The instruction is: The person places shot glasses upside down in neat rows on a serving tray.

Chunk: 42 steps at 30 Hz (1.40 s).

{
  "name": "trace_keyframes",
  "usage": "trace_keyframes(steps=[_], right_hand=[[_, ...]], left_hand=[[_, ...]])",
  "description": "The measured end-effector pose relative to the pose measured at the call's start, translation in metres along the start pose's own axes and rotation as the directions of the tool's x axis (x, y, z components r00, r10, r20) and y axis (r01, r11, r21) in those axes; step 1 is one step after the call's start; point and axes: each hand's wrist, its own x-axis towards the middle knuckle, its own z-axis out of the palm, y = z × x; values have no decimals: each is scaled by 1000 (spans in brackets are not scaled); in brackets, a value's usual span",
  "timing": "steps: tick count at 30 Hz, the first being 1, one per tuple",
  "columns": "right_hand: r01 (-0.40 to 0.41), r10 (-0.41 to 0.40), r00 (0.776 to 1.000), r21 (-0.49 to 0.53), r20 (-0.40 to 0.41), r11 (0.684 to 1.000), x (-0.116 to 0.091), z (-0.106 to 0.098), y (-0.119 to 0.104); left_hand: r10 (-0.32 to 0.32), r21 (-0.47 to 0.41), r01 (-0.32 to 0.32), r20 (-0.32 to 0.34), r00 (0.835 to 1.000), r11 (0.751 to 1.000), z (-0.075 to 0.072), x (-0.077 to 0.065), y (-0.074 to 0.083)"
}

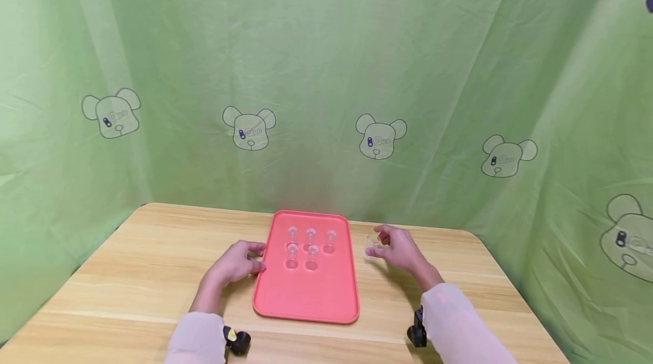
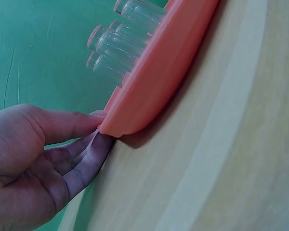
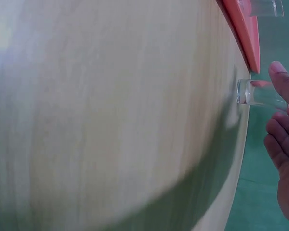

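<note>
A pink-red tray (image 1: 306, 301) lies on the wooden table, bearing several small clear glasses (image 1: 312, 258) that stand upright in its far half. My left hand (image 1: 236, 262) pinches the tray's left rim, thumb above and fingers below, as the left wrist view shows. To the right of the tray another clear glass (image 3: 267, 94) stands on the tabletop. My right hand (image 1: 400, 248) holds this glass between thumb and fingers; the thumb (image 3: 285, 82) crosses its upper part and hides some of it.
The light wooden table (image 1: 122, 290) ends just beyond the tray. Behind and beside it hangs a green curtain (image 1: 306, 177) printed with bear heads. A small black device (image 1: 418, 330) sits at each wrist.
</note>
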Motion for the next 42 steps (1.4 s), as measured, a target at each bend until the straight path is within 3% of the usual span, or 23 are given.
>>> trace_keyframes(steps=[16,42], right_hand=[[-119,117,993,130,17,984,-2,16,8],[-161,163,986,121,-12,980,-6,26,9]], left_hand=[[-2,-1,2,6,1000,1000,0,0,0],[-7,-6,7,6,1000,1000,0,1,-1]])
